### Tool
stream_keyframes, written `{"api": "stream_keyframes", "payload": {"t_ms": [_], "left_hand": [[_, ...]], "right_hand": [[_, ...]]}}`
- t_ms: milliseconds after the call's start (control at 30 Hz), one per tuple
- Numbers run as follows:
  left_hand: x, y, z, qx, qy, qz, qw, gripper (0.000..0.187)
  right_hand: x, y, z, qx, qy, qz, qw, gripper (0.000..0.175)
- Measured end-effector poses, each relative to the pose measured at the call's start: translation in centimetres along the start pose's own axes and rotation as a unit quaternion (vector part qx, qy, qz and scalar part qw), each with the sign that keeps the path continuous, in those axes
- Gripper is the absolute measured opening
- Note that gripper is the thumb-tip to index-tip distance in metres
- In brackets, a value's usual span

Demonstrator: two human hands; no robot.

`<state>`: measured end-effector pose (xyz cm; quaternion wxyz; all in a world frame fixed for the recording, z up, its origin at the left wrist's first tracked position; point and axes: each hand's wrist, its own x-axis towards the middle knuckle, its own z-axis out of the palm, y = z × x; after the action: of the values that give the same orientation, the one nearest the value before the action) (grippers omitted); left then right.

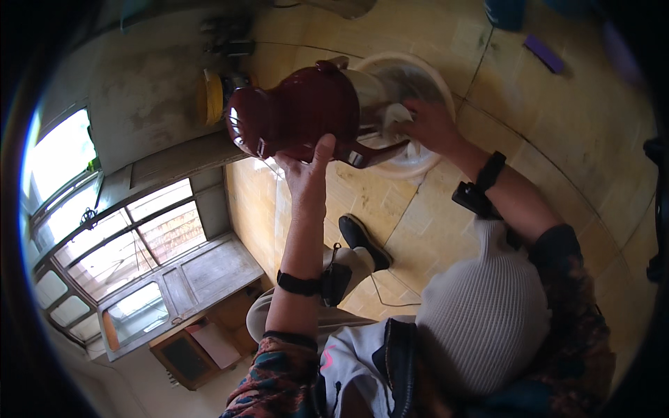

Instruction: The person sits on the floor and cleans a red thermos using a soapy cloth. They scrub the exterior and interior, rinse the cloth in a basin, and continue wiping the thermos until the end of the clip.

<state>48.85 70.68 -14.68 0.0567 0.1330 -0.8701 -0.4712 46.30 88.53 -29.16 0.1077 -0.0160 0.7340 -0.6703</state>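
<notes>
A glossy maroon vessel with a pale metallic section and a dark handle is held on its side in front of me. My left hand grips its maroon body from below, with the thumb up along the side. At the vessel's metallic end, my right hand pinches a crumpled white cloth or wipe against or close to the surface. Under that end a round, pale-rimmed basin rests on the floor. What it holds is partly hidden by the vessel and my right hand.
On the tiled floor lies a purple block, with a blue container beyond it. A yellow round object stands by the wall at left. A wooden cabinet and windows are lower left. My shoe is below the vessel.
</notes>
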Motion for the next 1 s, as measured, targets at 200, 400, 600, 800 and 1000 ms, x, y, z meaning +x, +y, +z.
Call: {"api": "stream_keyframes", "payload": {"t_ms": [200,400,600,800,1000], "left_hand": [[-0.4,-0.6,-0.4,0.023,0.031,-0.021,0.999,0.108],[-0.8,-0.3,0.1,0.025,0.055,-0.043,0.997,0.106],[-1.0,-0.4,-0.1,0.049,0.036,-0.023,0.998,0.106],[-1.1,-0.7,-1.2,0.116,0.02,-0.056,0.991,0.098],[-2.2,-2.6,-2.2,0.146,0.022,-0.043,0.988,0.089]], "right_hand": [[1.0,0.6,1.8,0.064,-0.023,-0.072,0.995,0.037],[2.0,4.3,0.1,0.071,-0.028,-0.057,0.995,0.032],[2.2,0.7,1.2,0.195,-0.034,-0.072,0.978,0.034],[2.9,1.0,0.8,0.173,-0.029,-0.075,0.982,0.039],[2.9,5.0,-0.3,-0.165,0.082,-0.049,0.982,0.019]]}}
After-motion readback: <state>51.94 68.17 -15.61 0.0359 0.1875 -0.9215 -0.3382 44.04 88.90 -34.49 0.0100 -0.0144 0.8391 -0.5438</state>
